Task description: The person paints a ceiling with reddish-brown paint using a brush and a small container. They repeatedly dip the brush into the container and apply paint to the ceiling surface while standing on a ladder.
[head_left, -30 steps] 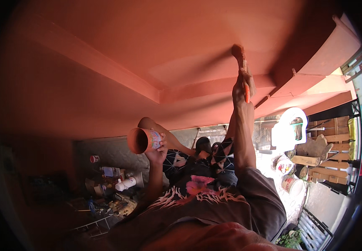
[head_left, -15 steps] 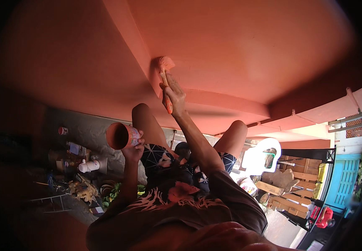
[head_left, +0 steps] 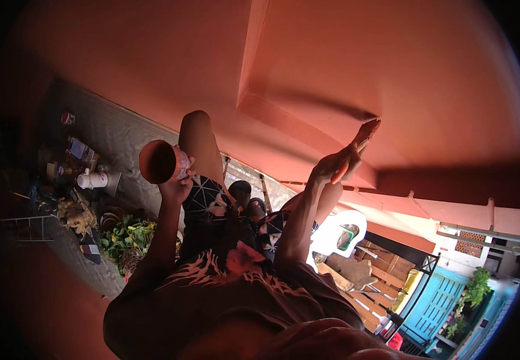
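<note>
Orange surface [head_left: 440, 78]: brighter at right — soft shadow runs left from the brush [head_left: 366, 133]
White chair [head_left: 327, 227]: glaring, nearly burnt out
Grey floor [head_left: 129, 144]: dim at left
Outer rim: black — lines bend toward it

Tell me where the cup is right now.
In the head view, the cup is left of centre, held in the left hand, appearing just below and left of the bare left knee.

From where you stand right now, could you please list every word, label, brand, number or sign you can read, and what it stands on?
There are no texts I can read.
Label on the cup in the left hand: too blurred to read.
Any print on the small red-and-white tub at far left: too small to read.
</note>
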Demonstrator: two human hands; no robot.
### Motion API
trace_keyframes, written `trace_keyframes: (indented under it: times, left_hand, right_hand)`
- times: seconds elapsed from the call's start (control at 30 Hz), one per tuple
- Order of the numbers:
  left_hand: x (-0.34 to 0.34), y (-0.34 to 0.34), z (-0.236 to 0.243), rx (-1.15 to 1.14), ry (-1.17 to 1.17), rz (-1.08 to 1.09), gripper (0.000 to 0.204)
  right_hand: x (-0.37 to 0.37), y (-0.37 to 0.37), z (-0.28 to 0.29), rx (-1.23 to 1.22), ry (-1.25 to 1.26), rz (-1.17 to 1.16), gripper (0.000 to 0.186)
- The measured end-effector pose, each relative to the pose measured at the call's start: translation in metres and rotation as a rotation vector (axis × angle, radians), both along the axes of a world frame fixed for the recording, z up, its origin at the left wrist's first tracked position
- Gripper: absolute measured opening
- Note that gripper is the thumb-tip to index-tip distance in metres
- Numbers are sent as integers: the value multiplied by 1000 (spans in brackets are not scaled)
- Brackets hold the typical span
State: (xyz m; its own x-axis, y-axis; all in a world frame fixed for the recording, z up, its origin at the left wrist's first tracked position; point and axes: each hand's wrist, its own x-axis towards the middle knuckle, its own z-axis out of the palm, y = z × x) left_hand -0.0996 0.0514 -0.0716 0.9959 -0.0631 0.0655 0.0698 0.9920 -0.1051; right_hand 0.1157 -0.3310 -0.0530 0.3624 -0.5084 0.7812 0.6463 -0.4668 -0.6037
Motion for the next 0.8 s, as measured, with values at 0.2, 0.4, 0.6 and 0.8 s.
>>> trace_keyframes:
  times: [0.2,0.4,0.6,0.8]
  left_hand:
    - [-6,8,-1,3,1,20,64]
    - [-1,5,11,21,-68,35,66]
    - [-16,6,4,15,-66,87,67]
    - [-28,3,1,-7,-36,105,65]
  right_hand:
    - [1,122,54,-293,120,74,4]
    - [17,179,67,-358,120,481,9]
    - [34,127,55,-363,163,437,6]
    - [-4,95,48,-245,31,247,6]
